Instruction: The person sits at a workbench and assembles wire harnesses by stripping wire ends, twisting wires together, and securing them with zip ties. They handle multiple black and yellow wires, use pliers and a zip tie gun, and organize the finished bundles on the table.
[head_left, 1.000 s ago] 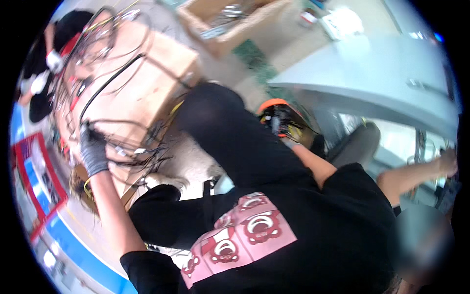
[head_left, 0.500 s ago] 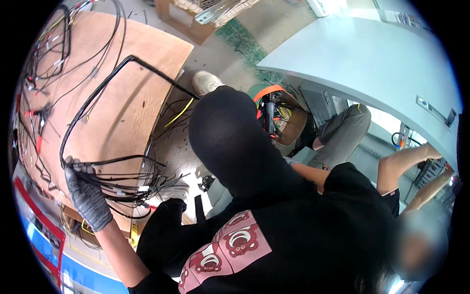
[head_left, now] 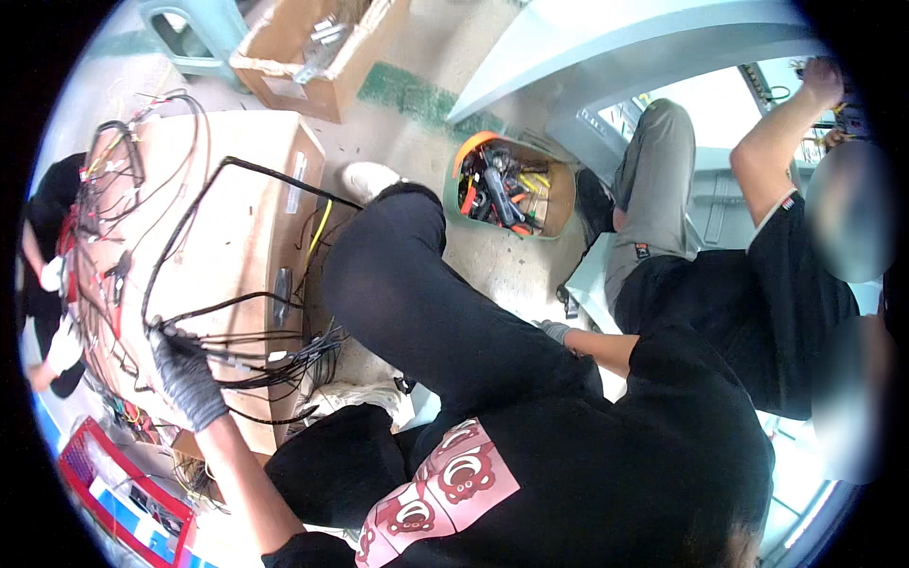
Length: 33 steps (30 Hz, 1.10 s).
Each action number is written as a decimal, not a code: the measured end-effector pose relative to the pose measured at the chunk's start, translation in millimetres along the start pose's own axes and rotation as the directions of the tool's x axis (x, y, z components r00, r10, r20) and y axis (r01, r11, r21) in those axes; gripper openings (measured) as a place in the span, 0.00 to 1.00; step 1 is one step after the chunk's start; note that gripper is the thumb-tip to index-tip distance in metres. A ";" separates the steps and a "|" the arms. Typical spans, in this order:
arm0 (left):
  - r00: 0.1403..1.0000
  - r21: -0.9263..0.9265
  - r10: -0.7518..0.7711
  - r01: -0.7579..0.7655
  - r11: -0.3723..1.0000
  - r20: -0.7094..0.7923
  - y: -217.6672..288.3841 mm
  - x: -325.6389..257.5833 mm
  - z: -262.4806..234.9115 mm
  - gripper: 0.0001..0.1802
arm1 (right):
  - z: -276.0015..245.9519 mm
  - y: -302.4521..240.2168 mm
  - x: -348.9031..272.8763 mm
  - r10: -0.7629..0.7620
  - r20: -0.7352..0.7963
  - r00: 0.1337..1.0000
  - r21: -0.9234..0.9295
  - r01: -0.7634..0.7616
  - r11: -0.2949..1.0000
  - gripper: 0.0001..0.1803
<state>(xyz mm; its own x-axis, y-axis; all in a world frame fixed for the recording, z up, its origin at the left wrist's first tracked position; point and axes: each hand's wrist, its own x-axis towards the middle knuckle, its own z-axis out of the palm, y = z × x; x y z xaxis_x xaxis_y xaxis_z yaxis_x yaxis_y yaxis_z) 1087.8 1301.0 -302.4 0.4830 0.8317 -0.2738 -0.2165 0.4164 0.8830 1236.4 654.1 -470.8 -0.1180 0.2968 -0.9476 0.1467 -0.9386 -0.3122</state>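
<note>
My left hand point(head_left: 189, 383), in a grey knit glove, is closed around a black wire harness point(head_left: 230, 161) over the left side of the wooden board. From my grip, the thick sheathed part runs away, bends, and drops past the board's edge near my knee. Many thin loose black wires point(head_left: 308, 358) fan out to the right of the hand, some with white labels. My right hand point(head_left: 554, 329), also gloved in grey, is beside my black-trousered leg; its fingers are mostly hidden there, so what it touches cannot be made out.
The wooden-topped box point(head_left: 256, 227) carries more tangled wires point(head_left: 99, 180) at its far left, where another person's white-gloved hands point(head_left: 66, 346) are. A tool bin point(head_left: 559, 194) stands on the floor ahead. A co-worker point(head_left: 734, 284) sits close on my right by a pale cabinet. A cardboard carton point(head_left: 312, 90) lies beyond.
My view has shifted, bringing the co-worker on the right and the person on the left further into sight. The left hand keeps its hold on the wire harness.
</note>
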 end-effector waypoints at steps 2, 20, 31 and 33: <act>1.000 -0.121 -0.019 0.020 0.992 0.007 -6.6 -4.2 0.7 0.17 | -7.6 -1.3 5.2 -0.032 -0.025 0.999 -0.038 0.031 0.999 0.21; 0.987 0.081 -0.020 0.034 0.996 -0.157 -15.6 -25.0 15.0 0.15 | -30.1 -57.6 42.2 -0.058 0.021 0.998 -0.010 0.058 0.998 0.21; 0.992 0.050 0.047 -0.042 0.998 -0.113 -11.7 -25.4 -16.9 0.16 | -84.4 -111.5 60.5 -0.070 -0.876 0.477 0.107 0.335 0.936 0.19; 1.000 0.101 0.003 -0.001 0.995 -0.016 -10.4 -17.6 -19.1 0.15 | -126.9 -111.2 45.4 -0.160 -0.985 0.060 -0.147 0.185 0.972 0.20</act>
<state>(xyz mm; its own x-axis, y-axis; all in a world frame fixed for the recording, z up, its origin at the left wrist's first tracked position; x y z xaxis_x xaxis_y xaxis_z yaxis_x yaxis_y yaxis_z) 1065.3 1289.0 -314.0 0.4689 0.8385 -0.2774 -0.1305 0.3764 0.9172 1339.4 794.2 -487.7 0.9369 0.3418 -0.0734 0.2651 -0.8315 -0.4883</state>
